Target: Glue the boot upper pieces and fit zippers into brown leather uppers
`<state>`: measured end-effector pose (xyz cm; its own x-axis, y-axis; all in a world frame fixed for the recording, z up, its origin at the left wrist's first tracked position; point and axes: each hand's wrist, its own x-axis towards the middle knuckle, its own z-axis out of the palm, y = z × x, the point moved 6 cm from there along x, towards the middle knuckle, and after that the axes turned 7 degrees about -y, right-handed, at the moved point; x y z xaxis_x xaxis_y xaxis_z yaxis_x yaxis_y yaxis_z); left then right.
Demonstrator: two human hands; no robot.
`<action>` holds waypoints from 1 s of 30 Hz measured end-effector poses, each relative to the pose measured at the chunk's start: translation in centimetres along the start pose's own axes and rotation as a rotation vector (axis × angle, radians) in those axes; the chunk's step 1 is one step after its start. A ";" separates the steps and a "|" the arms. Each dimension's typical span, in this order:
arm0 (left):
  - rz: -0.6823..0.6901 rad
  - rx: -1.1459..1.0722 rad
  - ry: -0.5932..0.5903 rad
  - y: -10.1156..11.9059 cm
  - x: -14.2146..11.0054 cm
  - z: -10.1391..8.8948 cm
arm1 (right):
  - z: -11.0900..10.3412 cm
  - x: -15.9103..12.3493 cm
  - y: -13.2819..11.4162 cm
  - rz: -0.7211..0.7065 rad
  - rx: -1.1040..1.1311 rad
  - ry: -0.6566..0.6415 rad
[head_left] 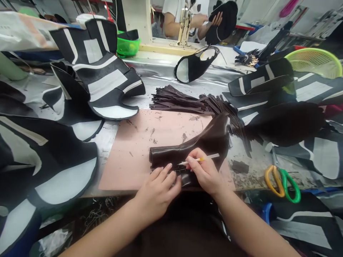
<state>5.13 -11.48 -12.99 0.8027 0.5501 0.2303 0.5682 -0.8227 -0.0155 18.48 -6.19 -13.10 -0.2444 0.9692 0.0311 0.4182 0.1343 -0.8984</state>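
Observation:
A glossy dark brown leather boot upper (198, 141) lies partly folded on a pink board (125, 150). Its narrow folded end points left, and the wider part rises toward the back right. My left hand (160, 187) holds the leather down near its front edge, with the fingertips on a thin line of small marks; whether that line is stitching or a ruler I cannot tell. Pinched in my right hand (205, 173) is a slim white pen (214, 156) with a yellow band. Its tip points left and rests at the leather just beyond my left fingertips.
Dark strips (177, 100) are heaped behind the board. Black boot uppers (107, 82) with white patches stand at left, more at right. Scissors (284, 184) with orange and green handles lie right. Beyond are a sewing machine (184, 25), a green basket (128, 46) and a co-worker's hands.

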 end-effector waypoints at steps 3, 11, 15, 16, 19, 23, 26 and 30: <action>0.016 0.035 -0.007 -0.1 0.0 0.3 | -0.1 -0.4 -0.4 -0.015 -0.075 0.028; -0.030 -0.020 0.045 -0.1 -0.4 0.9 | 0.5 -0.6 -1.6 -0.167 -0.188 -0.002; -0.028 -0.034 0.042 -0.1 -0.3 0.9 | 0.5 -0.5 -1.9 -0.179 -0.201 0.009; -0.028 -0.035 0.043 -0.1 -0.3 0.8 | 0.5 -0.5 -1.9 -0.183 -0.206 0.009; -0.024 -0.033 0.040 0.0 -0.3 0.6 | 0.6 -0.6 -1.8 -0.184 -0.214 0.005; -0.016 -0.029 0.032 0.0 -0.2 0.5 | 0.6 -0.7 -1.9 -0.176 -0.226 0.001; -0.011 -0.032 0.030 0.1 -0.1 0.6 | 0.6 -0.7 -2.0 -0.174 -0.234 -0.007; -0.004 -0.032 0.032 0.1 -0.1 0.7 | 0.5 -0.7 -1.9 -0.171 -0.228 -0.018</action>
<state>5.23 -11.56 -13.68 0.7942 0.5487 0.2612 0.5648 -0.8251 0.0162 17.40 -7.26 -11.66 -0.3434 0.9248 0.1639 0.5550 0.3406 -0.7589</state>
